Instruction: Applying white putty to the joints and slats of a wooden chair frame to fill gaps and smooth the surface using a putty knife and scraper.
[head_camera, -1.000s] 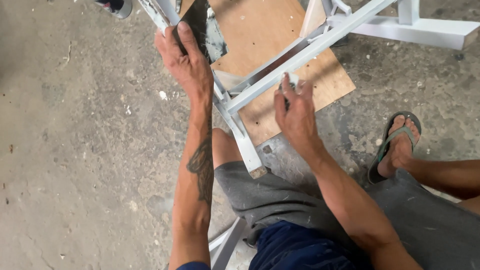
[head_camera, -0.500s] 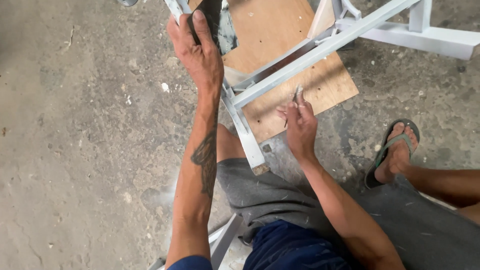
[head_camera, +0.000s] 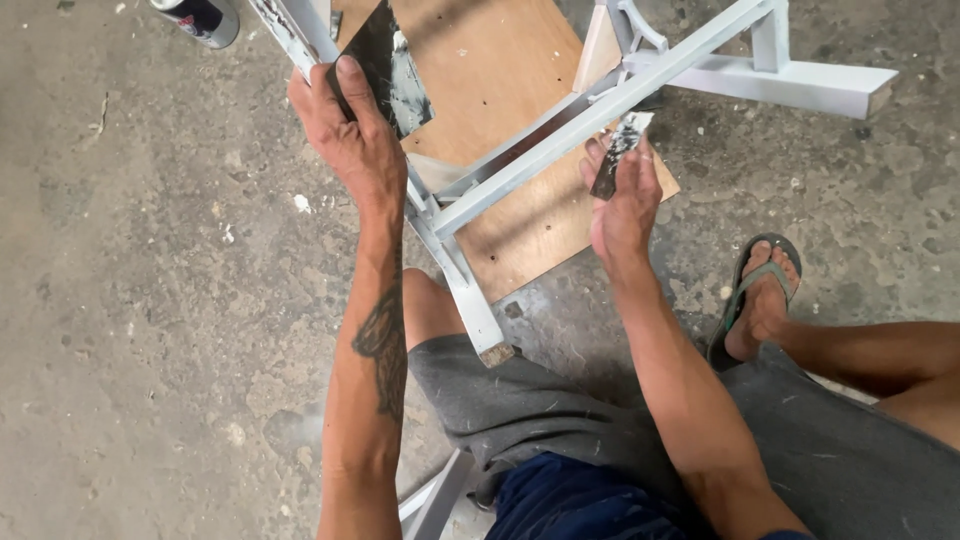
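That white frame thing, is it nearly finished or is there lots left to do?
Done: most of the frame looks evenly pale grey-white. In hand: the left hand holds a dark flat plate smeared with pale paste, and the right hand presses a small smeared scraper against one bar. Left: the end of the nearest leg is bare and brown, and paste work isn't finished.

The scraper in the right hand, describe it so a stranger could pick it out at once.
Find the grey frame lying over the plywood board. Just below its long bar, the right hand holds a small scraper. Unlike the bigger dark plate in the left hand, it is narrow and putty-smeared.
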